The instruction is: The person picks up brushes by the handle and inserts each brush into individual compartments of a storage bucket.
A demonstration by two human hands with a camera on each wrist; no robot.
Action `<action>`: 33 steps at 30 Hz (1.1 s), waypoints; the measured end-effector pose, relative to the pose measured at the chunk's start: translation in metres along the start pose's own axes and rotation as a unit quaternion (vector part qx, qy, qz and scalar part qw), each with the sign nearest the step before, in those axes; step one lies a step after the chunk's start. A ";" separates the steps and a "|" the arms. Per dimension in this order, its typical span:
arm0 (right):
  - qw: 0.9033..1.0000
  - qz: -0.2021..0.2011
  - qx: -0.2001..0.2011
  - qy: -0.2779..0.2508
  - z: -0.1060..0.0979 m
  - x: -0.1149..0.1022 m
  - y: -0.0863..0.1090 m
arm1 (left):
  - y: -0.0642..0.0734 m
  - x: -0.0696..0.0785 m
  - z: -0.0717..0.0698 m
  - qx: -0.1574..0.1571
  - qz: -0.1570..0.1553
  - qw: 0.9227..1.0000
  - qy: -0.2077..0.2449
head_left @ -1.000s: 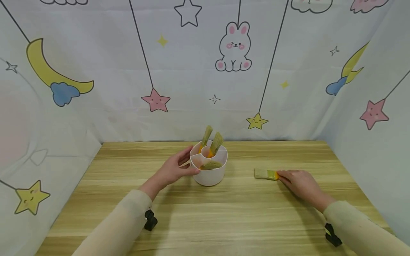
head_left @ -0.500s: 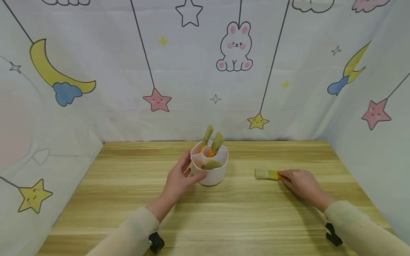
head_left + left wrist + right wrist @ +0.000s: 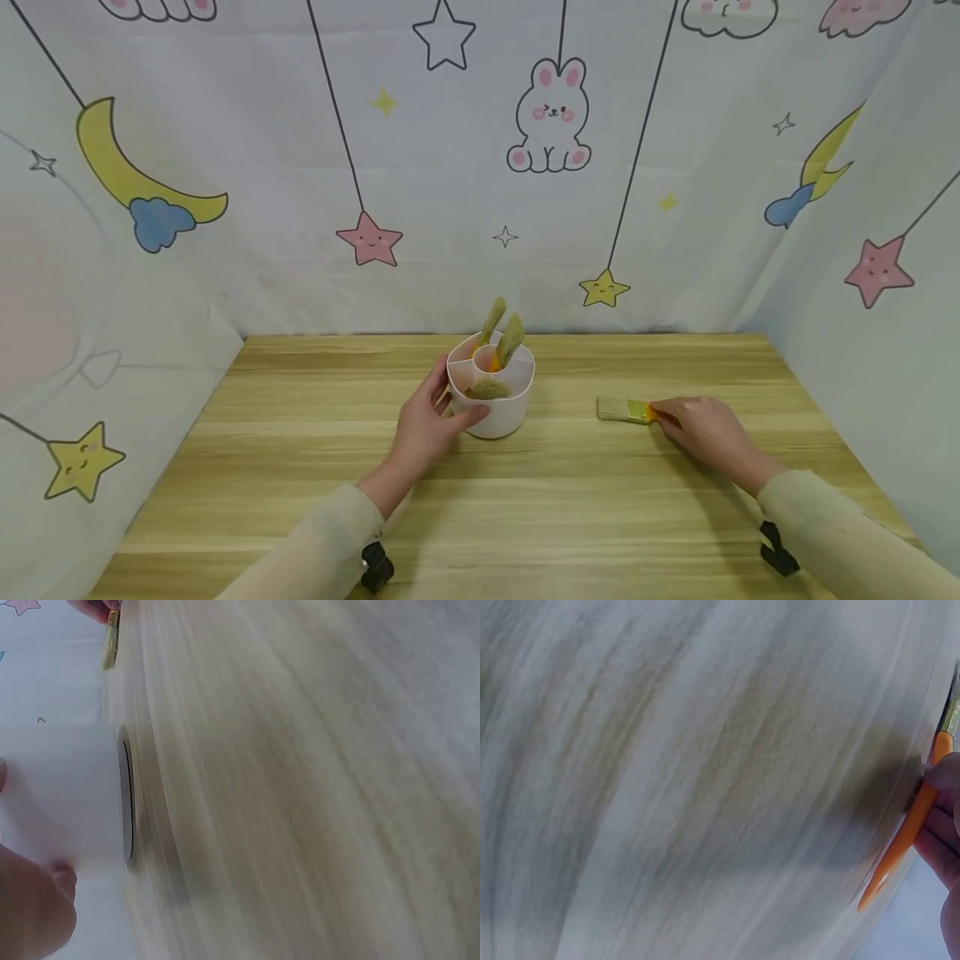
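A round white holder (image 3: pixel 501 417) with several compartments stands on the wooden table. My left hand (image 3: pixel 426 423) grips its left side, thumb across the front and fingers around the back. Three paintbrushes stick up bristles first: one brush (image 3: pixel 510 340) in the central tube, another brush (image 3: pixel 493 317) in a rear compartment, a third brush (image 3: pixel 489 389) leaning low in the front one. To the right, my right hand (image 3: pixel 705 429) pinches the orange handle (image 3: pixel 907 829) of a flat paintbrush (image 3: pixel 622 409). Its bristles point left, low over the table; whether they touch it I cannot tell.
The wood-grain table (image 3: pixel 525 517) runs back to a white cloth (image 3: pixel 450 175) printed with stars, a moon and a rabbit. Similar cloth walls stand along the left and right sides. A small black device hangs at each sleeve.
My left hand has shifted right, its thumb sliding further across the holder's front. The bristles of the front and rear brushes in the holder have shifted slightly. My right hand and its paintbrush stay put.
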State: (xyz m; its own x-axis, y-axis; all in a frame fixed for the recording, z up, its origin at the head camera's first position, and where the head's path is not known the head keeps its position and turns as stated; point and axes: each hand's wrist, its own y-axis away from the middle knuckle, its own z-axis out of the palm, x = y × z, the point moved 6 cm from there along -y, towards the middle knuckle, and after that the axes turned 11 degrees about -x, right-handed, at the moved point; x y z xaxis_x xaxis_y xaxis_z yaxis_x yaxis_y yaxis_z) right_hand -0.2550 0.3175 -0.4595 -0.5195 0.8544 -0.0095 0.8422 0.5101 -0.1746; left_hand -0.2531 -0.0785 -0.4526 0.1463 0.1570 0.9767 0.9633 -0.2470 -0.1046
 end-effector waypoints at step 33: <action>0.971 0.026 0.037 -0.235 -0.048 -0.071 -0.039 | -0.017 -0.006 -0.015 -0.096 0.007 0.995 -0.013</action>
State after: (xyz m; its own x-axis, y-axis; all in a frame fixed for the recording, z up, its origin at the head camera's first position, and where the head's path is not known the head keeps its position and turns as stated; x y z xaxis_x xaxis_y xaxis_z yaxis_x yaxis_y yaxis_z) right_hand -0.2444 0.2417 -0.4049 -0.4995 0.7309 -0.4650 0.8655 0.4439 -0.2320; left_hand -0.2739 -0.0897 -0.4542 0.1675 0.1754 0.9702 0.9009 -0.4268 -0.0784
